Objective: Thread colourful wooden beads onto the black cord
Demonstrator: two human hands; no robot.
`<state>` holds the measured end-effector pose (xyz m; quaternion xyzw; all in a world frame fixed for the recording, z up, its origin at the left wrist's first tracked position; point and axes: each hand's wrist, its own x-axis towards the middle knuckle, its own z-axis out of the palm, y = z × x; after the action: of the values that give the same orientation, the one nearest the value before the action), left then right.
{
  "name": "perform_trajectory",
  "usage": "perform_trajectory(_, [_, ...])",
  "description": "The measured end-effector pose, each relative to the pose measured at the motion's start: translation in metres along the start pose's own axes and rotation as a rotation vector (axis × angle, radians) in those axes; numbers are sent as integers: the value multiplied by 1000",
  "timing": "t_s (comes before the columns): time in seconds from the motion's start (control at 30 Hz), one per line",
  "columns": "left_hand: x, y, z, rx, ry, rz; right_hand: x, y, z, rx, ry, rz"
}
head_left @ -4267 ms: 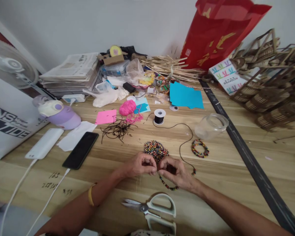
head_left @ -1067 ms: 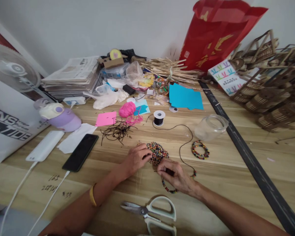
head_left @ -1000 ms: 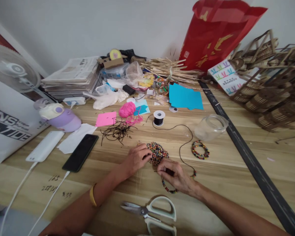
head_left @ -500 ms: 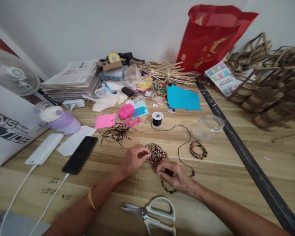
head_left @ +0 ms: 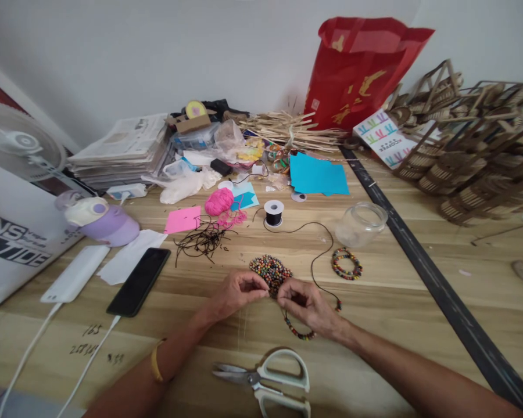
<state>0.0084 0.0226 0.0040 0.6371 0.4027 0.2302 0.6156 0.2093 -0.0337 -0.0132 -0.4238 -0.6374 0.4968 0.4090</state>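
A pile of small multicoloured beads (head_left: 268,268) lies mid-table, just beyond my hands. My left hand (head_left: 239,293) is closed in a pinch at the pile's near edge, on what looks like a single bead mostly hidden by the fingertips. Close beside it, my right hand (head_left: 307,305) pinches the end of a thin black cord. Below that hand hangs a strung row of beads (head_left: 298,332), resting on the table. The cord (head_left: 318,273) runs back to a white spool (head_left: 273,213). Scissors (head_left: 261,377) with pale handles lie nearest me.
Right of the pile are a coiled beaded bracelet (head_left: 347,264) and a glass jar (head_left: 361,225). Black cord scraps (head_left: 203,239), pink yarn (head_left: 219,201) and a phone (head_left: 139,283) lie to the left. Woven baskets (head_left: 466,168) stand at the far right, near a red bag (head_left: 366,75).
My left hand has come off the bead pile, toward me, and its fingertips now almost meet those of my right hand. The whole view has shifted slightly.
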Motion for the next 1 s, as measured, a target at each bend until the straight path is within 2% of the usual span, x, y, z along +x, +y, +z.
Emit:
perform_trajectory(0.57, [-1, -4, 6, -110, -83, -46, 0, 2, 1, -4, -4, 31])
perform_trajectory(1.0, [-1, -5, 6, -76, -89, -49, 0, 1, 0, -79, -14, -13])
